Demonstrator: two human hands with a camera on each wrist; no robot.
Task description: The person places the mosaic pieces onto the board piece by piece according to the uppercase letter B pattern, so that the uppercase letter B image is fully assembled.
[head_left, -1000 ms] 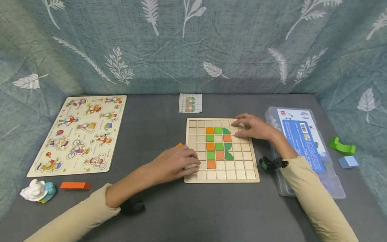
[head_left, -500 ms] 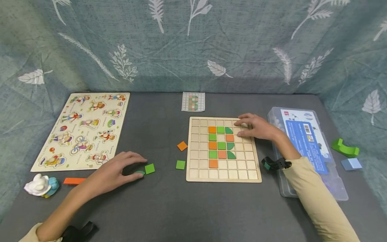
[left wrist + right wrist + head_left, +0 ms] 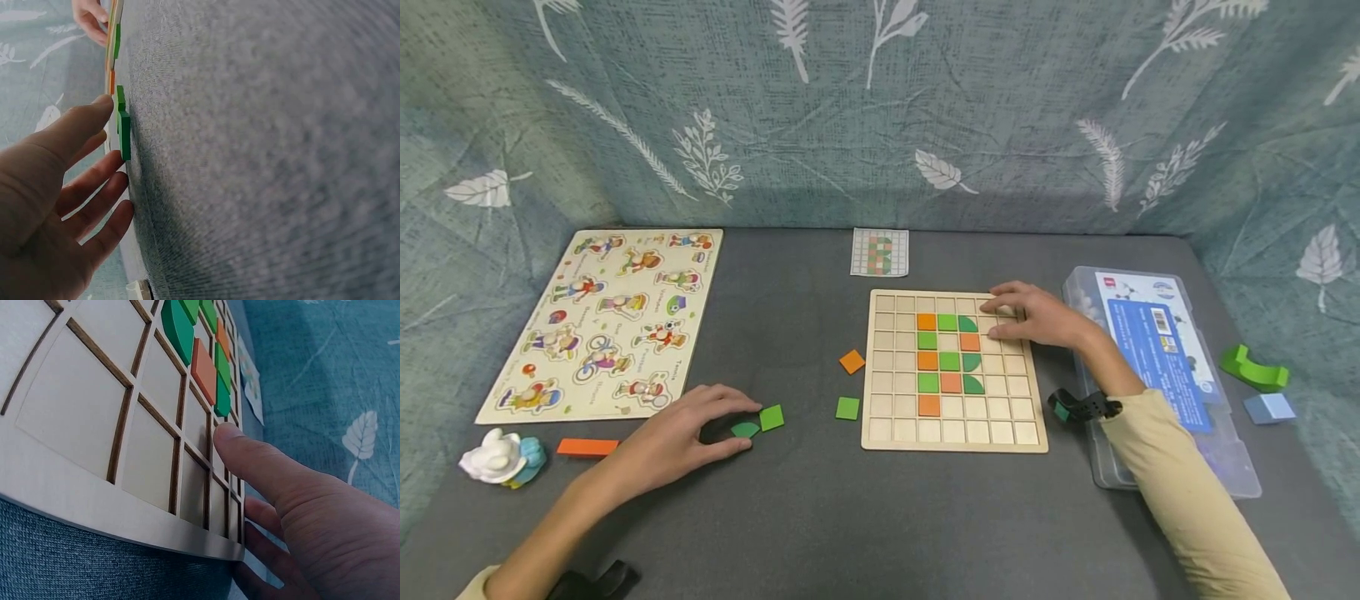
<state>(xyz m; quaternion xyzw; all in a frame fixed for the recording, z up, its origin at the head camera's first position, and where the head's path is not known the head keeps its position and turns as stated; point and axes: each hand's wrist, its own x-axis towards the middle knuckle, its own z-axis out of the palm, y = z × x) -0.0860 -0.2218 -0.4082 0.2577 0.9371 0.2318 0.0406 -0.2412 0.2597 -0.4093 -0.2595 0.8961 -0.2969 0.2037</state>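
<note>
In the head view my left hand [image 3: 673,437] is low over the grey table, thumb and fingers spread either side of a dark green leaf-shaped tile [image 3: 746,430]. A light green square tile [image 3: 771,417] lies right beside that leaf tile. The left wrist view shows the fingers apart, with both green tiles [image 3: 125,134] just past them. My right hand [image 3: 1033,315] rests at the far right corner of the wooden grid board [image 3: 955,446], its thumb over the cells. Orange, green and quarter-round dark green tiles [image 3: 973,384] fill part of the grid.
An orange tile [image 3: 852,362] and a green tile [image 3: 847,408] lie left of the board. A pattern card [image 3: 880,252] is behind it. Left are a picture puzzle [image 3: 700,275], a figurine [image 3: 501,460] and an orange bar [image 3: 586,448]; right, a plastic case [image 3: 1217,454] and blocks [image 3: 1255,369].
My left hand has left the board and moved left to the loose green tiles, with its fingers spreading slightly wider. My right hand has stayed at the board's corner.
</note>
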